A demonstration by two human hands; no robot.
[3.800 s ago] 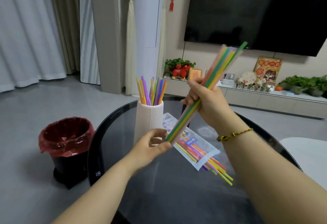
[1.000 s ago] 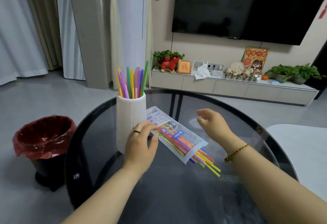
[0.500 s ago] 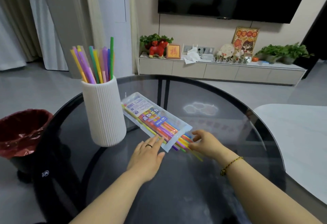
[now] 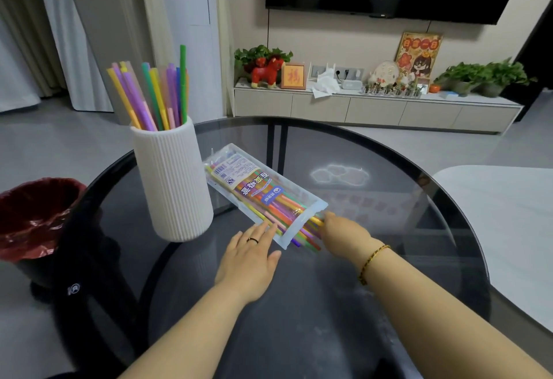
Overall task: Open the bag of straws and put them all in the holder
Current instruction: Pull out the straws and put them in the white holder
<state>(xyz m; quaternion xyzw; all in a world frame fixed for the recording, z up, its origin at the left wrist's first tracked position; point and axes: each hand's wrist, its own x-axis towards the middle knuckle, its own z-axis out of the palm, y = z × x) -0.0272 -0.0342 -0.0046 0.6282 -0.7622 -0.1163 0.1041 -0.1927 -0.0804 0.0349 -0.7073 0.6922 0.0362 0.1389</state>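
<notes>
A clear plastic bag of coloured straws (image 4: 257, 193) lies flat on the dark glass table (image 4: 374, 304), its open end toward me with straw ends (image 4: 308, 236) sticking out. My left hand (image 4: 250, 259) lies flat, fingers spread, its fingertips on the bag's near corner. My right hand (image 4: 344, 232) is at the bag's mouth, fingers closed around the protruding straw ends. A white ribbed holder (image 4: 173, 181) stands just left of the bag, upright, with several coloured straws (image 4: 155, 97) in it.
A black bin with a red liner (image 4: 33, 217) stands on the floor left of the table. A white table surface (image 4: 502, 229) lies to the right. A low TV cabinet (image 4: 374, 109) with plants and ornaments runs along the far wall.
The bundle held up earlier now stands in the holder. Both hands came down to the bag; my left hand settled on its corner and my right hand closed on the protruding straw ends.
</notes>
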